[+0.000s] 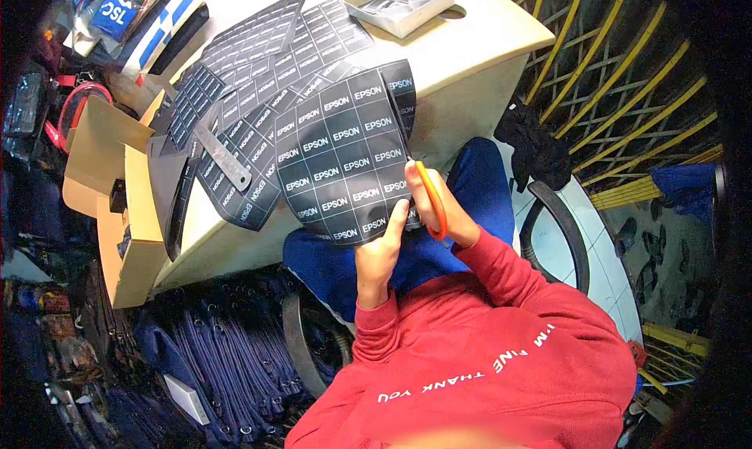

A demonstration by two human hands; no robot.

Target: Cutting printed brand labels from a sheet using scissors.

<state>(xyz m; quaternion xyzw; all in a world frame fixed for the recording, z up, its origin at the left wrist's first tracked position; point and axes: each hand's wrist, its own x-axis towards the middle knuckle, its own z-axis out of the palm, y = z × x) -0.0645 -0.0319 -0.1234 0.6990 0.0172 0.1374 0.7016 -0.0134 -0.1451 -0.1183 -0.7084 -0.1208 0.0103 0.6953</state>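
Observation:
A large black sheet [329, 167], printed with a grid of white lettering, stands over my lap and covers part of the desk's near edge. My left hand [380, 257] grips its lower right corner, thumb on the front face. At the sheet's right edge my right hand [448, 214] is closed around orange-handled scissors [433, 198]. The blades lie mostly hidden along that edge, so I cannot tell whether they are apart. Behind are several overlapping printed sheets [321, 38] of the same pattern, with a steel ruler [223, 158] across some of them.
A shallow white box [423, 17] of small dark pieces sits on the pale desk [493, 34]. An open cardboard box [129, 226] stands at the left. Below it lie many dark blue straps [235, 355]. Chair armrests [558, 222] flank me, and a yellow folding gate [627, 81] rises at right.

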